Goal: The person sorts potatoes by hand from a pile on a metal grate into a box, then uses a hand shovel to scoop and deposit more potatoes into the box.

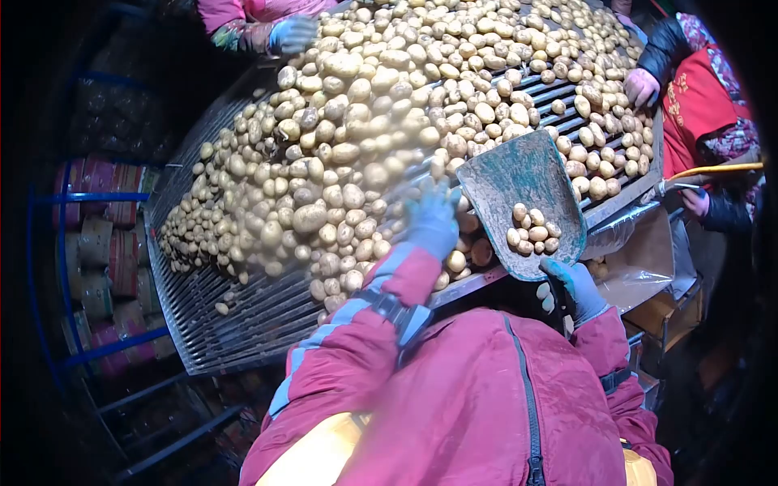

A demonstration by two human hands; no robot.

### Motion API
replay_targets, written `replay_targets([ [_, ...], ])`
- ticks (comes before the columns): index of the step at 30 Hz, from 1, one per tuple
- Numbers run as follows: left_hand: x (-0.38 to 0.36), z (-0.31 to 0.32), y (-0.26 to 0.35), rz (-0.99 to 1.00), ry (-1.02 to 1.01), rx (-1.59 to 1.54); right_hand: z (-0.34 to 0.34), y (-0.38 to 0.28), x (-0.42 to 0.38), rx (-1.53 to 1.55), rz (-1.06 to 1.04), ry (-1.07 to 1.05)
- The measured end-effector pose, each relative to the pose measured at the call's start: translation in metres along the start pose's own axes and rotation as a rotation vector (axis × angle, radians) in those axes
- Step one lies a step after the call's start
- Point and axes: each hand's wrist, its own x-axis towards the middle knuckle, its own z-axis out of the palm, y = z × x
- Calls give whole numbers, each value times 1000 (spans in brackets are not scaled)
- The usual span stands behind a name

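Note:
My left hand [433,217], in a blue-grey glove, reaches over the heap of potatoes [348,154] beside the shovel's left edge. It is blurred by motion, but its fingers look stretched out and I see nothing held in them. My right hand [574,285], gloved in teal and grey, is closed round the handle of a worn green shovel [506,174]. A small cluster of potatoes [533,230] lies in the shovel's blade near the handle. The blade rests over the front edge of the slatted sorting table; some potatoes near my left hand are smeared by motion.
Bare slats show at the near left of the sorting table [251,312]. Co-workers' gloved hands are at the far left [293,34] and right [642,87]. A plastic-lined carton [644,259] stands right of my right hand. Blue metal rails [61,275] and stacked bundles are at left.

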Motion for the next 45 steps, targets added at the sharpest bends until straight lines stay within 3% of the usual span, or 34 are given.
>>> replay_targets([
  [4,-52,-19,-10,82,103,-572,0,-4,-1,-87,-5,27],
  [7,-61,-55,-46,-143,85,-335,-6,-1,1,-118,-14,20],
  [10,-57,-31,-79,-183,-128,-102,-3,-3,2,-154,-18,8],
  [16,-43,-8,-84,-223,19,-33,-3,-5,-5,-205,-58,-9],
  [19,-23,-88,-55,-588,-265,-625,-1,-6,-13,-240,-70,3],
  [20,-25,-53,-66,-472,-100,-918,-1,-4,-14,-211,-73,-4],
  [22,-21,-42,-62,-228,-74,-945,1,-2,-14,-170,-79,-32],
  [24,-13,-74,-50,-3,110,-669,2,-4,-15,-172,-60,-12],
  [27,-2,-58,-84,-379,-25,-734,-7,3,-14,-151,-84,2],
  [28,-3,-58,-81,-375,-74,-765,-10,5,-14,-143,-100,4],
  [32,-26,-41,-52,-141,-291,-546,-15,0,-19,-158,-68,50],
  [36,-44,-34,-36,-156,-218,-430,-26,6,-14,-172,-82,63],
  [39,-51,-51,-18,-111,-41,-594,-31,6,-13,-144,-67,87],
  [40,-54,-54,-6,19,1,-687,-31,8,-13,-102,-53,86],
  [43,-56,-55,28,443,32,-465,-35,8,-8,-84,-39,84],
  [45,-57,-41,36,408,-16,-478,-36,8,-4,-80,-38,70],
])
